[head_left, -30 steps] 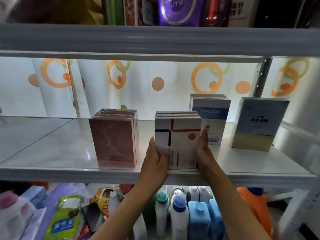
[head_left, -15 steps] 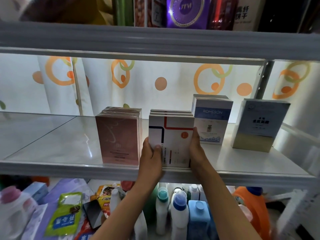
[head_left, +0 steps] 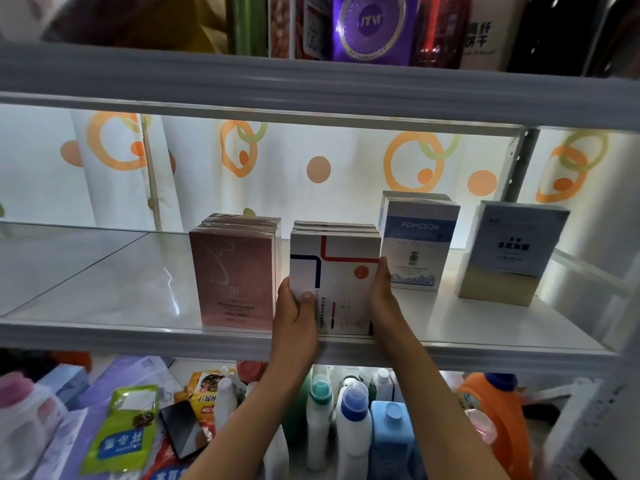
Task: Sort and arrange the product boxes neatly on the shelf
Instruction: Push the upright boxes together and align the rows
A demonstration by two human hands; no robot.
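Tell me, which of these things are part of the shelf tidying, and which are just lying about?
Part of the job:
white boxes, held between left hand and right hand
pink boxes
ROMESON boxes
grey and gold box
middle shelf

Lying about:
bottles below
green pouch
purple pack above

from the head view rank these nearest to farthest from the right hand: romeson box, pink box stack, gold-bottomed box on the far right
Measured from the right hand, which is pressed on the white box stack:
1. romeson box, just to its right and slightly behind.
2. pink box stack, to the left, beyond the white stack.
3. gold-bottomed box, at the shelf's far right end.
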